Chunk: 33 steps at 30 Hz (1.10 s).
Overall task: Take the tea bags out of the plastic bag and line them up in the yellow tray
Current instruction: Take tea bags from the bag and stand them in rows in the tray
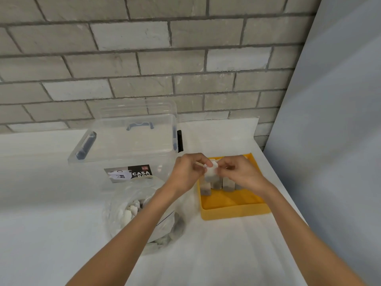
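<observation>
I have both hands up over the far-left part of the yellow tray (233, 214), pinching 1 tea bag (212, 172) between them. The left hand (188, 172) curls its fingers round the bag's left edge and the right hand (241, 174) nips the other side. I judge the 2-handed hold is there to flatten or square the soft bag so it stands straight in the line.

Below it a row of tea bags (227, 183) stands upright across the tray, at least 3 that I can count, pressed side by side so each props up the next. The near half of the tray shows bare yellow floor, which leaves room for more rows.

The plastic bag (121, 213) lies on the white surface (51, 203) just left of the tray, under my left forearm, mouth turned up and open towards me, many bags visible inside. That keeps each reach short. Behind it sits a clear storage box (132, 141) against the brick wall (144, 58). By my reckoning the job is well short of done.
</observation>
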### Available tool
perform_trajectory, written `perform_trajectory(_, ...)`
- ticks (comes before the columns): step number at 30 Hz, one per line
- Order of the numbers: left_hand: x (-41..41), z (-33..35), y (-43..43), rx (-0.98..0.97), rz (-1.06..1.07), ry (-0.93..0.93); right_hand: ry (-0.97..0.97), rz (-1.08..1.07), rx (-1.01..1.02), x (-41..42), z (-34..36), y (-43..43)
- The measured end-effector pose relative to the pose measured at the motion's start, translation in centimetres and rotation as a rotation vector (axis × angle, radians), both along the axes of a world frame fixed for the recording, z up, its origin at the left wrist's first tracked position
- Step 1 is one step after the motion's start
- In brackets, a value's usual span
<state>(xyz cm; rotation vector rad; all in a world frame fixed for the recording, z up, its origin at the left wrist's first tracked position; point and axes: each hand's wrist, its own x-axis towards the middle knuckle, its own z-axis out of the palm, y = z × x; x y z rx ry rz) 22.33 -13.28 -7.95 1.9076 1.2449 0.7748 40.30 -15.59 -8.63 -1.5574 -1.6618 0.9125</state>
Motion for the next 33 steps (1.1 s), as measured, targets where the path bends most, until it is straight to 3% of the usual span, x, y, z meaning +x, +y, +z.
perform_trajectory(12,-1.6,0.1,-0.2,0.018,0.020,-0.035,-0.283,-0.163,-0.262,0.3,-5.5,2.4)
perform_trajectory(18,-2.6,0.2,-0.8,0.023,0.045,-0.047,-0.423,-0.191,-0.219,-0.7,-5.5,2.4)
perform_trajectory(28,-5.2,0.8,-3.4,-0.033,0.054,-0.142,-0.448,-0.239,0.004,-0.7,-3.1,1.1)
perform_trajectory(33,-9.9,0.2,-5.1,-0.064,0.128,-0.153,-0.296,-0.118,0.163,-4.3,0.0,-0.4)
